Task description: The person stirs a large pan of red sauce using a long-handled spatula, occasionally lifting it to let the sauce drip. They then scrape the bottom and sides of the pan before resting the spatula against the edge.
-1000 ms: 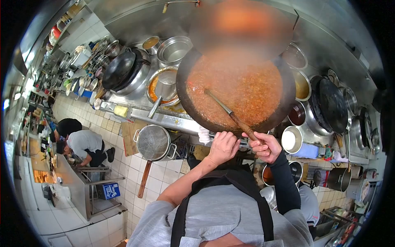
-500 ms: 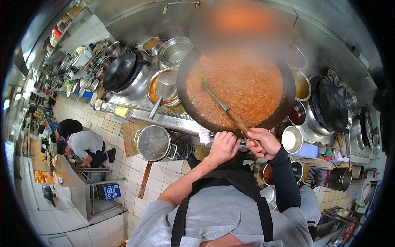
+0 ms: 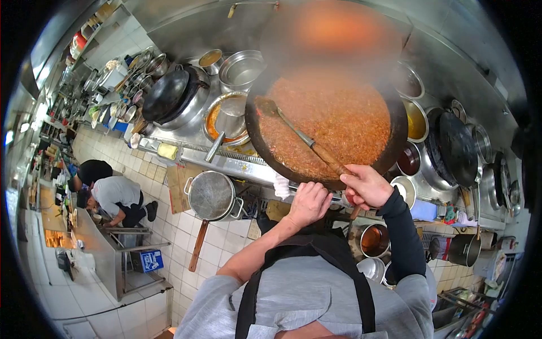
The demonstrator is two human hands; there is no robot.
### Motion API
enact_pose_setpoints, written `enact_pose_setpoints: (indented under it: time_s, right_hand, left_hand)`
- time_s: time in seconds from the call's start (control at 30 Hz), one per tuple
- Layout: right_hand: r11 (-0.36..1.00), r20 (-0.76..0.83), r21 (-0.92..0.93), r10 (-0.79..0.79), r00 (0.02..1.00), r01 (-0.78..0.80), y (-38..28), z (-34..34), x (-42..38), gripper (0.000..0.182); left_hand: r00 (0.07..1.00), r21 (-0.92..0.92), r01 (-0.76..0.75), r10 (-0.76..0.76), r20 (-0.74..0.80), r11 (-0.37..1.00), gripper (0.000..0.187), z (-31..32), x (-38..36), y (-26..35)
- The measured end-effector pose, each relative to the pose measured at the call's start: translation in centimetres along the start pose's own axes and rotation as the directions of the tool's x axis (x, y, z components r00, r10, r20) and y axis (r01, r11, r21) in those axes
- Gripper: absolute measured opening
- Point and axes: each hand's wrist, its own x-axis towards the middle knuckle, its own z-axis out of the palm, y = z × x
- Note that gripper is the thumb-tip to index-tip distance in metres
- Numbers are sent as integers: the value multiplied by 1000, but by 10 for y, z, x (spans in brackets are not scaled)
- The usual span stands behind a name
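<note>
My right hand (image 3: 366, 186) is wrapped round the wooden handle of a long metal spatula (image 3: 296, 134). Its blade rests at the left side of a chunky orange-red sauce (image 3: 333, 127) in a large black wok (image 3: 261, 138). Steam blurs the far part of the wok. My left hand (image 3: 309, 204) lies at the wok's near rim, fingers bent and pressed together. What those fingers hold, perhaps a cloth or the rim, is hidden. A white cloth (image 3: 282, 186) hangs just left of that hand.
Left of the wok stand a ladle pot (image 3: 231, 116) over a sauce basin, a steel bowl (image 3: 241, 70) and a black wok (image 3: 165, 96). Another wok (image 3: 458, 147) is at right. A strainer (image 3: 210, 195) covers a pot below. Two people (image 3: 117, 195) bend at a left counter.
The spatula blade has turned and darkened with sauce. My right hand has shifted slightly right and up. The view has moved a little; a bowl below right shows more.
</note>
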Motion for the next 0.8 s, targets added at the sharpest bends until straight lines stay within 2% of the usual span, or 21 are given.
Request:
enact_pose_setpoints:
  time_s: [0.17,0.37,0.8]
  right_hand:
    - [964,50,258,44,998,-56,15,-12,1,21]
    - [898,100,427,70,992,-106,21,-15,-9,21]
    - [957,85,278,67,994,-88,24,-11,-21,21]
  left_hand:
    - [1000,-10,-8,8,-17,1000,19,-2,3,0]
    - [1000,-3,-20,20,-8,1000,19,-5,6,-1]
    - [1000,-14,-20,20,6,1000,19,-5,4,-2]
